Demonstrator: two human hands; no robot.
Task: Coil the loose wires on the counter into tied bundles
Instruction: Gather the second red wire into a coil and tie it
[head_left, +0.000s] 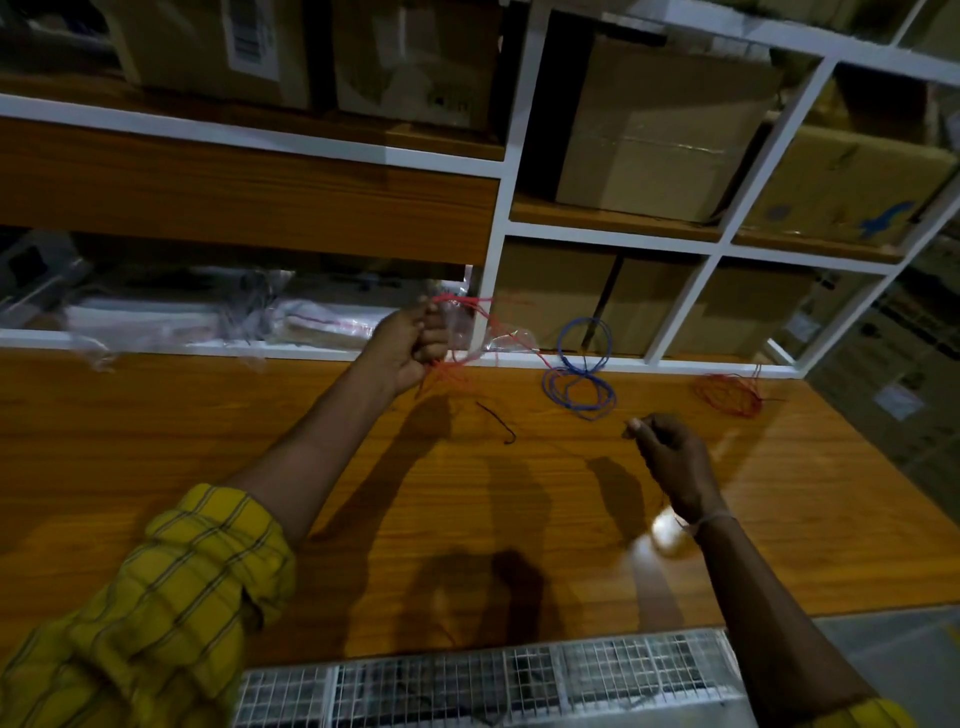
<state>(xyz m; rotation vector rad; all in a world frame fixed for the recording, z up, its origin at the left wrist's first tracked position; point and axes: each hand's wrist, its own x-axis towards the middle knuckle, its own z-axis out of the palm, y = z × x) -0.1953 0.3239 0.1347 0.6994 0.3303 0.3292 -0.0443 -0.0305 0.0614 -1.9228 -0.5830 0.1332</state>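
I held the red wire (460, 332) coil raised over the desk (311, 415) in my left hand (410, 343), fingers curled round it, while my right hand (670, 457) pinched its tail to keep it taut.

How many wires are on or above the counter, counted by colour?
Red: 2, the wire gripped by the left hand at, and a coil lying at the right.
Blue: 1, coil.
Black: 1, short piece.
Total: 4.
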